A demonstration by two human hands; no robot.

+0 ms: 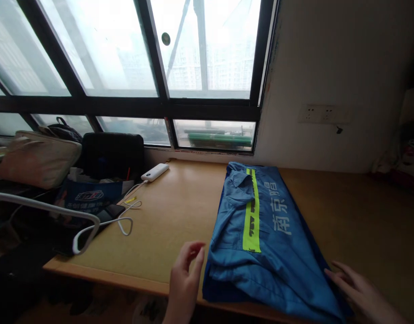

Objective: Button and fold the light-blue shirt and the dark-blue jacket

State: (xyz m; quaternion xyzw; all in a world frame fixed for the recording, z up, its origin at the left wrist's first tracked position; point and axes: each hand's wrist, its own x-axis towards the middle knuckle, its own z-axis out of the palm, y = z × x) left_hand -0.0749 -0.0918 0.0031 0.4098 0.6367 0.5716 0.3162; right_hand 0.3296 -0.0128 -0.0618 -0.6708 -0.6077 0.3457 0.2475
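Observation:
A blue work jacket (284,256) lies folded on the wooden table (159,225), with a yellow-green strip (252,225) and pale printed characters on its upper face. Darker blue cloth shows beneath it along the edges. Just left of the jacket, my left hand (187,274) hovers with fingers curved and apart, holding nothing. My right hand (357,288) is at the near right edge of the jacket, its fingertips against the dark blue cloth. Those fingers are stretched out; whether the thumb pinches any cloth does not show.
A white power bank (155,172) with a white cable (126,225) lies at the table's left. Beyond that edge are a blue printed bag (92,193), a beige bag (38,157) and a black chair back (113,155). A wall socket (324,114) is behind, beside the window.

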